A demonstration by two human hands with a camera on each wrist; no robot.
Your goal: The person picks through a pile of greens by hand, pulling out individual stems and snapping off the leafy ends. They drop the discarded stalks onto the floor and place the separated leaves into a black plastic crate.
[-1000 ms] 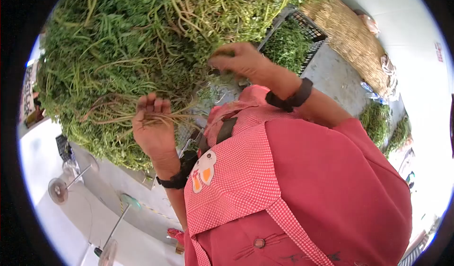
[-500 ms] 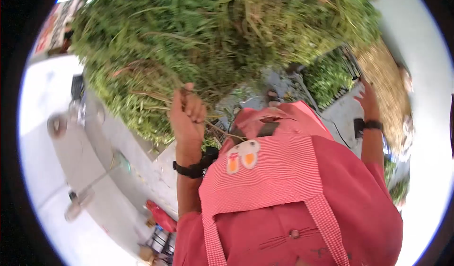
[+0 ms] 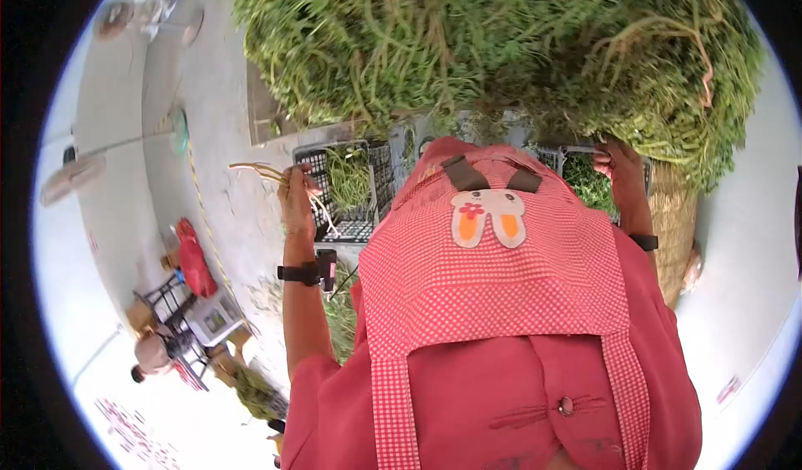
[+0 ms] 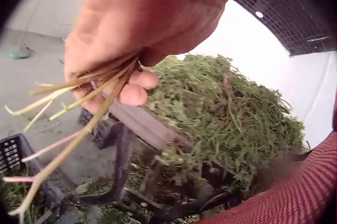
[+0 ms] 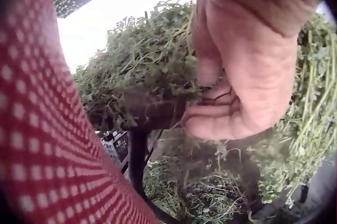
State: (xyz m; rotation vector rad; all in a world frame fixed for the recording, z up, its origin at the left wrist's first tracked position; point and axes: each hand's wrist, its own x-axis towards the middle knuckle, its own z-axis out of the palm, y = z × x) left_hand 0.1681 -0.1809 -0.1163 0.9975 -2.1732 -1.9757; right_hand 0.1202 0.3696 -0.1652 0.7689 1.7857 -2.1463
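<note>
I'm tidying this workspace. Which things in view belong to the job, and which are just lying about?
Likely the job's:
stems in the left hand
heaped greens
black crate holding greens

Apparently just lying about:
red bundle
pale box at left

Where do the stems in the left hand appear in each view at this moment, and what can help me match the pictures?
Head: stems left of centre, in the left hand.
Left wrist: left and lower left, spreading from the fingers.
Right wrist: not in this picture.
Shared landmark: the heap, across the top in head, right of centre in left wrist, behind the hand in right wrist.
</note>
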